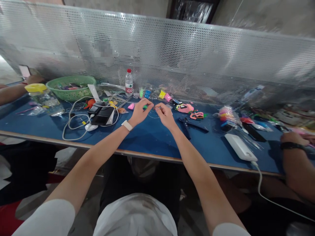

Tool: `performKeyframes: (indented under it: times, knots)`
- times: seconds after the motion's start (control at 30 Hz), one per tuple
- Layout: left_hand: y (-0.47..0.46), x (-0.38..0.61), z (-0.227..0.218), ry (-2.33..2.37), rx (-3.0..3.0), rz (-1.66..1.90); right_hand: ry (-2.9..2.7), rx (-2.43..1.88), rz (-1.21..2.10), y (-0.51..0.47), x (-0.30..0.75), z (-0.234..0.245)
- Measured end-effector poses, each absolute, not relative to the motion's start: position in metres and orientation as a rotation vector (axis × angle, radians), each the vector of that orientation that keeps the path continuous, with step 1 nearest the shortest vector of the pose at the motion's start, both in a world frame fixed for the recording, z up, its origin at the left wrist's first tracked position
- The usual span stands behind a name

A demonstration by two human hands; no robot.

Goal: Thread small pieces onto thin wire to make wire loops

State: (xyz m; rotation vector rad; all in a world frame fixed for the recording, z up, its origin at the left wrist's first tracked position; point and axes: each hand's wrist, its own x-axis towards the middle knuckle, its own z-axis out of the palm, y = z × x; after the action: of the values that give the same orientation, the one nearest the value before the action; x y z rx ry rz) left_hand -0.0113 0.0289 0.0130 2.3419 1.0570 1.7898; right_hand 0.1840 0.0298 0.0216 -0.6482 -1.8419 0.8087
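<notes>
Both my arms reach out over a blue table (147, 141). My left hand (140, 111) is closed in a pinch on a small green piece of clay (145, 107). My right hand (165, 115) is closed in a pinch just to its right, apparently on a thin clear bag or film (154, 114) that I cannot make out well. The two hands almost touch. A white watch band (127, 125) sits on my left wrist. Small bags of coloured clay (162, 95) lie just beyond my hands.
A green basket (71, 87), a yellow-lidded jar (44, 98), a water bottle (128, 82), a black device with white cables (102, 114), clay figures (189, 109), black pliers (193, 124) and a white power bank (240, 147) lie around. Other people's arms rest far left (14, 91) and right (295, 154). A perforated metal screen (172, 55) stands behind.
</notes>
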Motion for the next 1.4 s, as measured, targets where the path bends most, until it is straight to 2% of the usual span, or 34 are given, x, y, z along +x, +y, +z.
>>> performKeyframes:
  times: [0.5, 0.6, 0.7, 0.87, 1.17, 1.4]
  knots:
    - [0.032, -0.010, 0.007, 1.117, 2.337, 1.784, -1.788, -0.664, 0.782, 0.029, 0.180, 0.023]
    - [0.030, -0.009, 0.007, 1.117, 2.279, 1.907, -1.703, -0.677, 0.764, 0.032, 0.177, 0.019]
    - [0.030, -0.012, 0.007, 1.176, 2.354, 2.017, -1.547, -0.710, 0.837, 0.039, 0.172, 0.015]
    - [0.034, -0.020, 0.005, 1.294, 2.668, 1.840, -1.438, -0.816, 1.026, 0.049, 0.168, 0.007]
    - [0.032, -0.018, 0.003, 1.348, 2.772, 1.697, -1.656, -0.746, 0.601, 0.030, 0.172, 0.014]
    - [0.034, -0.014, -0.001, 1.299, 2.830, 1.664, -1.751, -0.765, 0.489, 0.024, 0.170, 0.015]
